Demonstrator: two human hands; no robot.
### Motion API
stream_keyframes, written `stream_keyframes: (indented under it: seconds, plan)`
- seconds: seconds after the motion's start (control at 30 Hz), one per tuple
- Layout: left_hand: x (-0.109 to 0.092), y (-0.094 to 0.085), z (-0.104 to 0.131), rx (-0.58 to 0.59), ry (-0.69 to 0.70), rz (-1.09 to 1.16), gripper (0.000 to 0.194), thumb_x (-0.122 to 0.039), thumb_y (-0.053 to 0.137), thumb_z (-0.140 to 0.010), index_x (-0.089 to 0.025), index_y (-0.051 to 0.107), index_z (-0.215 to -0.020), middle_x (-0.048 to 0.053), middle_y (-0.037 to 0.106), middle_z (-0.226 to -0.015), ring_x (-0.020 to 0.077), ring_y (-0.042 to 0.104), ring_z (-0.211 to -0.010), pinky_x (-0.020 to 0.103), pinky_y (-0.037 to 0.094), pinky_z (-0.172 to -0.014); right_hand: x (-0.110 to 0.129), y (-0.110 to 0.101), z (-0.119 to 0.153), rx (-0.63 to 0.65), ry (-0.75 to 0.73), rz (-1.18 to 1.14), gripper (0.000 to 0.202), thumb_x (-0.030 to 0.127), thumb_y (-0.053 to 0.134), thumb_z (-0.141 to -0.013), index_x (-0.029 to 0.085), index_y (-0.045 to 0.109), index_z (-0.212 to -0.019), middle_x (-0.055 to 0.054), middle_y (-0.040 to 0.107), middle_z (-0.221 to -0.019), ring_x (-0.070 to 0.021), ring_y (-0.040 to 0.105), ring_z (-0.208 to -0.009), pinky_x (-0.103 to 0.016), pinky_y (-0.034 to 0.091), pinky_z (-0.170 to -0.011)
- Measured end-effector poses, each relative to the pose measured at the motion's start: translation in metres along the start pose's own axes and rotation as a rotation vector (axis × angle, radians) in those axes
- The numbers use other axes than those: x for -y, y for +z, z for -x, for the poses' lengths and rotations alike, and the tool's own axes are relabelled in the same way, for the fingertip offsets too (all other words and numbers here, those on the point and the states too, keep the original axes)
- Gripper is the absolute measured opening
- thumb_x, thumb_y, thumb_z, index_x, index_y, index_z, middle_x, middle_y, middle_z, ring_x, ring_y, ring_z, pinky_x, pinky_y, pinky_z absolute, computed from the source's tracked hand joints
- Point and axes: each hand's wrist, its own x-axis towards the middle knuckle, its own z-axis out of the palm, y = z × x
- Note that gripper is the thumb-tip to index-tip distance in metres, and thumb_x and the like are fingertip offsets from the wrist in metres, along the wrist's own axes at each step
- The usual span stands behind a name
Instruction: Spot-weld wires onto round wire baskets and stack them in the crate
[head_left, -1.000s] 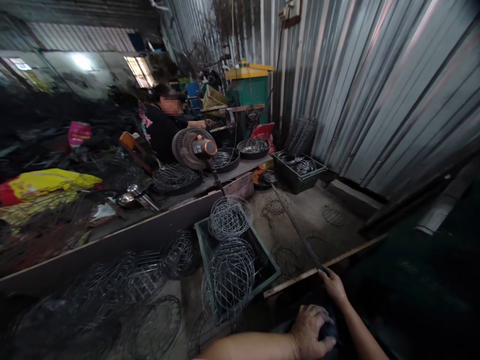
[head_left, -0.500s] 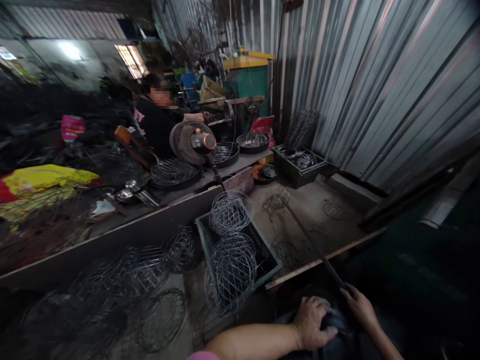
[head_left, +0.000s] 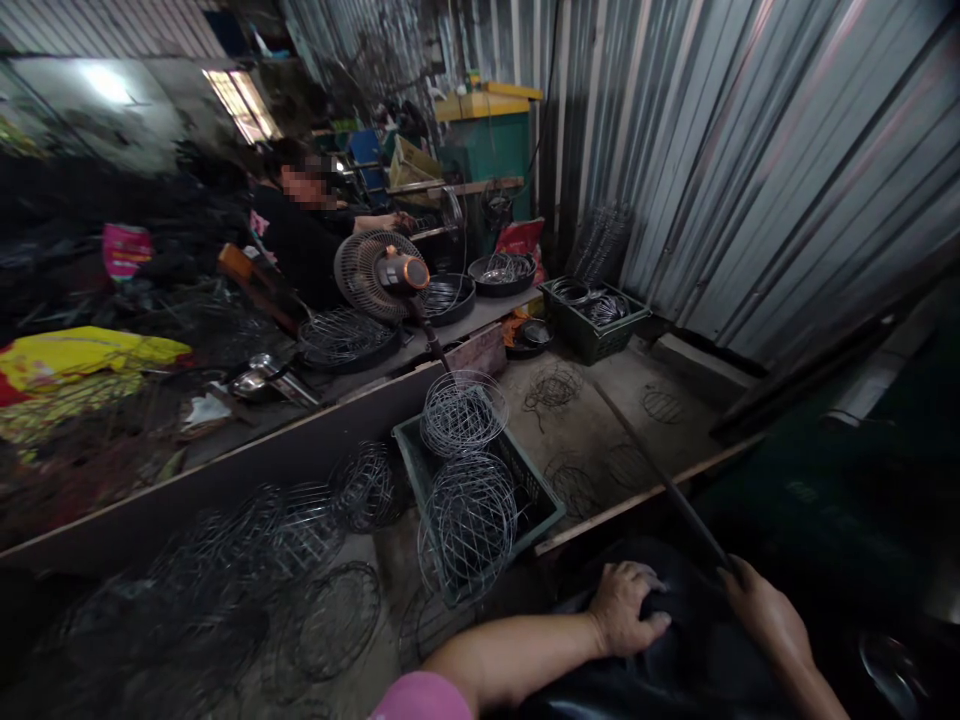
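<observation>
My right hand [head_left: 766, 602] is closed around the near end of a long dark rod [head_left: 660, 465]. The rod slants forward and left over the board, its far tip just right of a tangled wire piece [head_left: 555, 387]. My left hand [head_left: 628, 608] rests on the shiny black covering [head_left: 600, 680] over my lap, thumb apart from the fingers. Left of that hand stands a green plastic crate [head_left: 553, 512] with round wire racks [head_left: 472, 515] heaped in it and over its rim. A thin wire grid [head_left: 663, 404] lies on the board right of the rod.
Round wire racks [head_left: 334, 620] lie in piles at the lower left. A fan [head_left: 382, 275] stands beyond a low wooden partition [head_left: 300, 455]. Behind it sits a co-worker [head_left: 296, 240]. A second green crate [head_left: 596, 335] stands by the corrugated metal wall [head_left: 697, 180].
My right hand has moved right with the rod, and the rod's tip has shifted right off the wire tangle. My left hand stays on the black covering. The view has shifted slightly.
</observation>
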Motion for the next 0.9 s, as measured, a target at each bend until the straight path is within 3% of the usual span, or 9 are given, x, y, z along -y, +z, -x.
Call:
stream_keyframes:
  seconds: [0.3, 0.63, 0.9]
  plan:
    - [0.006, 0.002, -0.003, -0.013, 0.010, 0.037, 0.042, -0.039, 0.062, -0.073, -0.022, 0.054, -0.111, 0.004, 0.056, -0.118, 0.0209, 0.049, -0.111, 0.038, 0.037, -0.093, 0.012, -0.046, 0.012, -0.031, -0.077, 0.175, 0.049, 0.042, 0.038, -0.085, 0.019, 0.053, -0.125, -0.015, 0.068, -0.097, -0.0333, 0.064, -0.082, -0.041, 0.049, -0.065]
    - [0.011, 0.005, -0.001, -0.031, -0.004, 0.075, 0.043, -0.041, 0.061, -0.073, -0.023, 0.053, -0.112, 0.004, 0.054, -0.120, 0.0208, 0.047, -0.113, 0.038, 0.034, -0.096, 0.102, -0.062, -0.010, 0.025, -0.231, 0.359, 0.035, 0.026, 0.032, -0.090, 0.016, 0.054, -0.117, -0.014, 0.067, -0.092, -0.0274, 0.065, -0.079, -0.033, 0.044, -0.059]
    - [0.013, 0.003, 0.001, -0.059, 0.024, 0.086, 0.042, -0.042, 0.060, -0.075, -0.023, 0.051, -0.111, 0.003, 0.056, -0.118, 0.0193, 0.048, -0.112, 0.035, 0.034, -0.094, 0.129, -0.071, -0.015, -0.009, -0.305, 0.479, 0.037, 0.011, 0.027, -0.089, 0.013, 0.052, -0.117, -0.015, 0.065, -0.089, -0.0267, 0.065, -0.078, -0.031, 0.042, -0.059]
